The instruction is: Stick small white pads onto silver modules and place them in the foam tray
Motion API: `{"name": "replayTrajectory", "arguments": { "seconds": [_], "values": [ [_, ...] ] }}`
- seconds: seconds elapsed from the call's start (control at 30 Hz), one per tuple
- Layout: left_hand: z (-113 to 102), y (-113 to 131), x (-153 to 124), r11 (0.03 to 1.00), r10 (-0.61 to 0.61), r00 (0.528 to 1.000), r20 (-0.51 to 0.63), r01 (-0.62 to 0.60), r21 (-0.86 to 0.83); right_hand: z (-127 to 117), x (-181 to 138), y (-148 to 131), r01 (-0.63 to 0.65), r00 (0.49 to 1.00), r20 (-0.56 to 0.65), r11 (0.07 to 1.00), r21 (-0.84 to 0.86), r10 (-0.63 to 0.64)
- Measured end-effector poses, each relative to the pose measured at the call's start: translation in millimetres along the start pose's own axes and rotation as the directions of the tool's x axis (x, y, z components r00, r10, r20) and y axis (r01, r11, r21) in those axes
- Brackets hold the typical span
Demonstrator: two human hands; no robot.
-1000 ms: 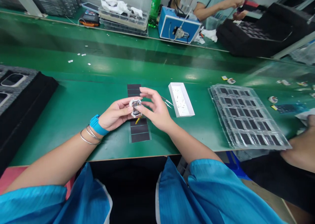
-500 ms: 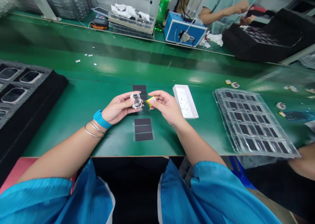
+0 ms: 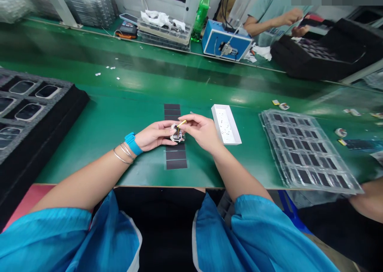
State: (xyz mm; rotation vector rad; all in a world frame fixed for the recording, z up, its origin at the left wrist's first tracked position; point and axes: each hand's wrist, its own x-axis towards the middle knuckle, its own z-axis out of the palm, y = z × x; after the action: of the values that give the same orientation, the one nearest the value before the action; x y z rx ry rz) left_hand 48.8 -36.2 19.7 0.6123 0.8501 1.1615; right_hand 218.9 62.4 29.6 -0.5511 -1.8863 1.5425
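My left hand is closed on a small white watch-like housing whose open side shows electronics inside. Between the thumb and fingers of my right hand is a flat yellow battery, tilted nearly edge-on right above the housing. Both hands meet over black adhesive strips lying on the green table, and they hide part of them. The far edge of the battery is covered by my right fingers.
To the right of my hands stands a white box holding tiny dark bits. Clear plastic trays with dark rectangles lie farther right. A black foam tray fills the left side. Across the bench a person's hands work beside a black foam case.
The battery has moved from beside the housing to above it and turned edge-on. My left hand has shifted right and slightly nearer, bringing both hands together.
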Motion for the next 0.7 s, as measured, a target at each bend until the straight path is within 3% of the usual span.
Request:
{"name": "replayTrajectory", "arguments": {
  "seconds": [0.13,0.27,0.53,0.63,0.7],
  "values": [
    [8,-6,6,1.000,0.017,0.998,-0.054,-0.017,0.001,7,0,3,0.139,0.986,-0.052,0.954,-0.265,-0.158],
    [10,-6,7,0.998,0.044,0.987,-0.157,-0.036,0.052,14,8,-2,0.183,0.978,-0.020,0.906,-0.382,-0.207],
    [11,32,8,0.986,0.069,0.982,-0.177,-0.040,0.162,11,43,-4,0.070,0.996,-0.041,0.990,-0.125,-0.076],
    [10,34,17,0.984,0.080,0.965,-0.249,-0.037,0.173,12,42,4,0.112,0.981,-0.145,0.984,-0.138,-0.132],
    [5,30,23,0.991,0.102,0.942,-0.319,-0.068,0.115,11,38,12,0.094,0.971,-0.193,0.967,-0.237,-0.142]
  ]
}}
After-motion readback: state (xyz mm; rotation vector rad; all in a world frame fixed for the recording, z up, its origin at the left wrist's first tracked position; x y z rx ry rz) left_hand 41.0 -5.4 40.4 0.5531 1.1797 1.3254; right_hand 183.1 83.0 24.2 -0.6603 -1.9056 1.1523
